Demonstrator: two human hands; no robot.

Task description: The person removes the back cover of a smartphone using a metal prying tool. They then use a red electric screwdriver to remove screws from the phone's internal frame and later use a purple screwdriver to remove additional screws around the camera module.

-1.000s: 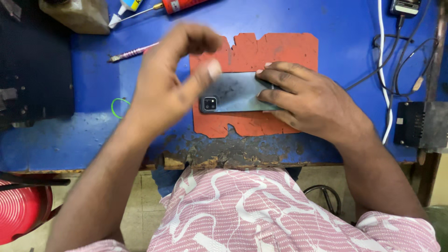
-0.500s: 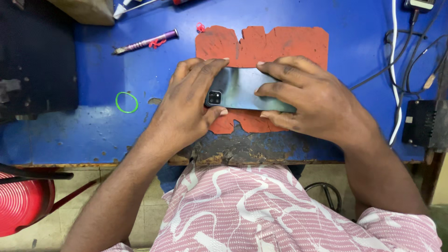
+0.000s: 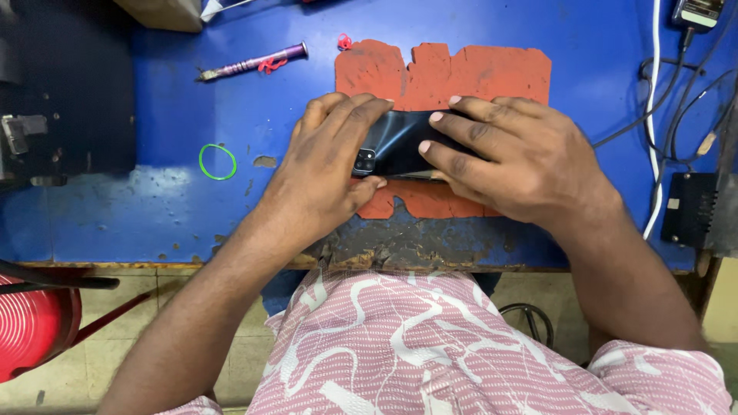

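A dark smartphone (image 3: pixel 396 150) lies back-up, camera cluster at its left end, on a ragged red mat (image 3: pixel 461 73) on the blue workbench (image 3: pixel 161 207). My left hand (image 3: pixel 323 165) covers the phone's left end, fingers curled over its far edge and thumb at its near edge. My right hand (image 3: pixel 507 157) presses on the right part, fingers spread flat across the back. Both hands grip the phone, and most of it is hidden under them.
A purple screwdriver-like tool (image 3: pixel 250 63) lies at the back left, and a green rubber band (image 3: pixel 217 162) sits left of my hands. A black device (image 3: pixel 61 92) fills the left side. Cables (image 3: pixel 653 115) and a black box (image 3: pixel 688 207) crowd the right edge. A red stool (image 3: pixel 31 327) stands below left.
My left hand came down from the air onto the phone's left end. My right hand's fingers have spread further over the phone's back, and the phone now looks darker.
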